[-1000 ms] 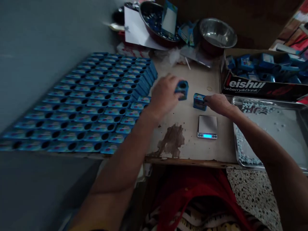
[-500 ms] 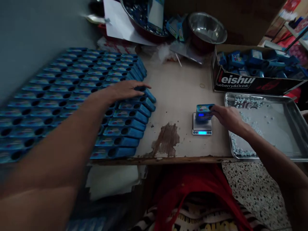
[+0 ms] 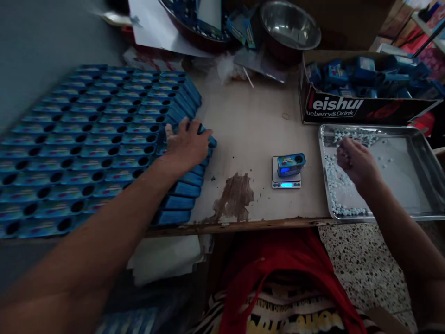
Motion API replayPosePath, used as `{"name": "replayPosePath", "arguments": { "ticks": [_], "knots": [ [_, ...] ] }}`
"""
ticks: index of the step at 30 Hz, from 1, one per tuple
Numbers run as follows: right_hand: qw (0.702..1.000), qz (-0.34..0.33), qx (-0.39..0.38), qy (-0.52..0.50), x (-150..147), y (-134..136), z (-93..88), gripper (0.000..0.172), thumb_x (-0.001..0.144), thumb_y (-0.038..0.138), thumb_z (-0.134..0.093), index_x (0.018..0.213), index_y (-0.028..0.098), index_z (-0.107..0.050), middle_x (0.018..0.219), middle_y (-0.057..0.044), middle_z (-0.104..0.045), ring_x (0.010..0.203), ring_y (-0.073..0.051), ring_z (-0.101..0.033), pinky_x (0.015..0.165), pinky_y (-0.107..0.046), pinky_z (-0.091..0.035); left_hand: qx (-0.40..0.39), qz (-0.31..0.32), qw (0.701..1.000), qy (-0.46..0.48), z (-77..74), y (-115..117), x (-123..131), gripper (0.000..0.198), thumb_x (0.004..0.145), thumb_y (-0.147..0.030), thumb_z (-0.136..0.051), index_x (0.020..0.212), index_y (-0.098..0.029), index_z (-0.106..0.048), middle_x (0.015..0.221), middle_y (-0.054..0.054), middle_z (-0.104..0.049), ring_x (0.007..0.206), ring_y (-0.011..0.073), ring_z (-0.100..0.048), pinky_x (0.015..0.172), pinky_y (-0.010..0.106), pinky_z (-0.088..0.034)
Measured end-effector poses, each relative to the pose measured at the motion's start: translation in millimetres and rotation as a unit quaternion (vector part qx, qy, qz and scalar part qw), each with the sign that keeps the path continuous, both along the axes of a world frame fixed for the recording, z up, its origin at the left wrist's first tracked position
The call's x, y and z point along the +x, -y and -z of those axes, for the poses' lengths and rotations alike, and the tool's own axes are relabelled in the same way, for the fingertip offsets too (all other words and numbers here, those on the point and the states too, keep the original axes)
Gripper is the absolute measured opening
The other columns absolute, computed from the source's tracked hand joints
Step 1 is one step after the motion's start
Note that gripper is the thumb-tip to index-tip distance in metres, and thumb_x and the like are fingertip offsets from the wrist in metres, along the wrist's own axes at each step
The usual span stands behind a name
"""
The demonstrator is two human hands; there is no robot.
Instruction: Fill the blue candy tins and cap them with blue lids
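My left hand (image 3: 186, 144) spread flat on small blue cardboard boxes (image 3: 104, 138), centre-left: light, crushable, take by sides. Grip of right hand (image 3: 355, 162): cannot tell.

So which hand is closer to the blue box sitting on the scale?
Right. The right hand hovers over the metal tray, just right of the blue box on the scale. The left hand rests on the rows of boxes, farther off to its left.
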State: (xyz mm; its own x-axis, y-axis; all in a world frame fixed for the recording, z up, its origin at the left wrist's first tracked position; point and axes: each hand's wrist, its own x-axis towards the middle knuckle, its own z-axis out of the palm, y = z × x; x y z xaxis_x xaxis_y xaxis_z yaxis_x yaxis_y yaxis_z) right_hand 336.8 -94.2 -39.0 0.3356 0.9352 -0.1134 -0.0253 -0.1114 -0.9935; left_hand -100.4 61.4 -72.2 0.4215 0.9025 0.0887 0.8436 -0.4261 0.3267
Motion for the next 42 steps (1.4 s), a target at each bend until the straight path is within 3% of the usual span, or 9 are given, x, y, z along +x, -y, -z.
{"name": "replayPosePath", "arguments": {
  "ticks": [4, 6, 12, 16, 19, 25, 30, 34, 42],
  "knots": [
    [0.954, 0.187, -0.102, -0.21, 45, 10, 8.9, 0.02, 0.092, 0.01, -0.062, 0.082, 0.023, -0.051, 0.074, 0.002, -0.05, 0.055, -0.008, -0.047, 0.045, -0.014, -0.041, 0.022, 0.022, 0.999, -0.024, -13.3, 6, 8, 0.05, 0.113, -0.056, -0.034, 0.151, -0.035, -0.058, 0.182, -0.001, -0.029, 0.168, 0.042, -0.015, 0.13, 0.082, 0.003],
    [0.929, 0.22, -0.14, -0.263, 52, 17, 13.7, 0.022, 0.089, 0.0, -0.053, 0.086, 0.022, -0.054, 0.078, 0.001, -0.053, 0.056, -0.006, -0.047, 0.046, -0.01, -0.042, 0.045, 0.02, 0.998, -0.046, -24.5, 13, 19, 0.046, 0.113, -0.051, -0.041, 0.152, -0.033, -0.057, 0.182, 0.004, -0.031, 0.168, 0.0423, -0.016, 0.13, 0.082, -0.001],
    [0.953, 0.016, -0.155, -0.258, 24, 17, 10.4, 0.014, 0.089, 0.01, -0.073, 0.096, 0.018, -0.065, 0.078, 0.003, -0.056, 0.051, -0.002, -0.035, 0.04, -0.009, -0.029, 0.075, 0.037, 0.987, -0.137, -55.6, 43, 74, 0.034, 0.102, -0.028, -0.07, 0.134, -0.02, -0.071, 0.167, 0.019, -0.05, 0.16, 0.0474, -0.035, 0.13, 0.077, -0.02],
    [0.974, -0.095, -0.109, -0.175, -6, 2, 0.1, 0.022, 0.084, 0.025, -0.087, 0.095, 0.017, -0.069, 0.077, 0.003, -0.059, 0.053, -0.003, -0.037, 0.042, -0.014, -0.029, 0.008, 0.041, 0.998, -0.045, -36.2, 64, 101, 0.057, 0.097, -0.034, -0.077, 0.151, -0.023, -0.063, 0.161, 0.017, -0.057, 0.152, 0.0425, -0.051, 0.129, 0.061, -0.037],
    [0.979, -0.154, -0.08, -0.104, -23, -10, -10.1, 0.026, 0.082, 0.028, -0.091, 0.089, 0.018, -0.067, 0.074, 0.003, -0.059, 0.056, -0.005, -0.043, 0.046, -0.018, -0.031, -0.067, 0.074, 0.994, 0.04, -12.3, 72, 101, 0.069, 0.094, -0.032, -0.076, 0.16, -0.023, -0.055, 0.157, 0.013, -0.063, 0.143, 0.0338, -0.061, 0.123, 0.047, -0.048],
    [0.957, -0.256, -0.133, 0.041, -42, -30, -34.3, 0.027, 0.087, 0.032, -0.091, 0.087, 0.018, -0.067, 0.067, 0.003, -0.058, 0.05, -0.005, -0.039, 0.044, -0.022, -0.023, -0.122, 0.084, 0.982, 0.115, 12.6, 69, 77, 0.068, 0.088, -0.033, -0.073, 0.155, -0.024, -0.062, 0.155, 0.01, -0.066, 0.133, 0.0314, -0.067, 0.117, 0.046, -0.053],
    [0.941, -0.265, -0.119, 0.175, -53, -42, -55.7, 0.02, 0.084, 0.021, -0.092, 0.083, 0.018, -0.072, 0.06, 0.004, -0.056, 0.049, -0.006, -0.042, 0.044, -0.022, -0.026, -0.141, 0.079, 0.971, 0.174, 20.1, 70, 80, 0.065, 0.089, -0.033, -0.074, 0.152, -0.024, -0.064, 0.15, 0.01, -0.068, 0.133, 0.0309, -0.067, 0.118, 0.046, -0.054],
    [0.928, -0.283, -0.129, 0.203, -53, -46, -69.2, 0.016, 0.086, 0.021, -0.09, 0.084, 0.019, -0.075, 0.061, 0.004, -0.059, 0.051, -0.007, -0.044, 0.044, -0.021, -0.027, -0.152, 0.093, 0.96, 0.215, 16.4, 75, 86, 0.065, 0.09, -0.029, -0.076, 0.153, -0.025, -0.063, 0.152, 0.009, -0.067, 0.135, 0.0301, -0.067, 0.118, 0.046, -0.054],
    [0.903, -0.29, -0.119, 0.293, -61, -39, -74.2, 0.009, 0.096, 0.026, -0.078, 0.093, 0.02, -0.072, 0.066, 0.003, -0.059, 0.056, -0.009, -0.046, 0.052, -0.024, -0.031, -0.175, 0.093, 0.954, 0.226, 19.5, 74, 78, 0.065, 0.09, -0.031, -0.079, 0.154, -0.028, -0.064, 0.151, 0.009, -0.067, 0.134, 0.0321, -0.068, 0.115, 0.046, -0.057]
  ]
}}
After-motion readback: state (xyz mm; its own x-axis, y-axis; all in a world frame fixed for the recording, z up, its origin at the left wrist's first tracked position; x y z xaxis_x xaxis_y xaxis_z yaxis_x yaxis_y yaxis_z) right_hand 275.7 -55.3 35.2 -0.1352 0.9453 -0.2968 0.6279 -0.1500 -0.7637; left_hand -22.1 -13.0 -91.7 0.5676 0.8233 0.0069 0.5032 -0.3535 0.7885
